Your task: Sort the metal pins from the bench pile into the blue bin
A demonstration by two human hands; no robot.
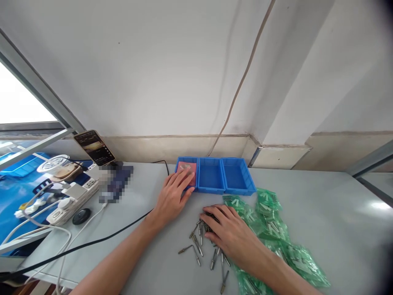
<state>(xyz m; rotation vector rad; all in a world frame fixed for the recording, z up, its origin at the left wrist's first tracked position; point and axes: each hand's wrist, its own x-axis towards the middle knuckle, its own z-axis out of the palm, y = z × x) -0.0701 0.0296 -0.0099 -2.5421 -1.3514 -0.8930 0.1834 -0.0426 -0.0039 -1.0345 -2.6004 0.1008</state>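
Note:
My left hand (174,189) reaches into the left blue bin (177,162), fingers stretched out and thumb apart. The fingertips lie over a red-pink piece (192,167) in that bin, with a small clear packet or similar pale item on it that I cannot make out. My right hand (225,229) lies palm down over a loose pile of metal pins (196,244) with thicker sleeves, fingers stretched and slightly apart. It covers part of the pile, so any touch under the palm is hidden. Green plastic bags (273,227) of similar pieces lie right of this hand.
A middle blue bin (210,172) and a right blue bin (236,174) stand against the left one. At left are a phone (94,147), a power strip (72,200), a round black object (81,216) and a black cable (123,228) crossing the table.

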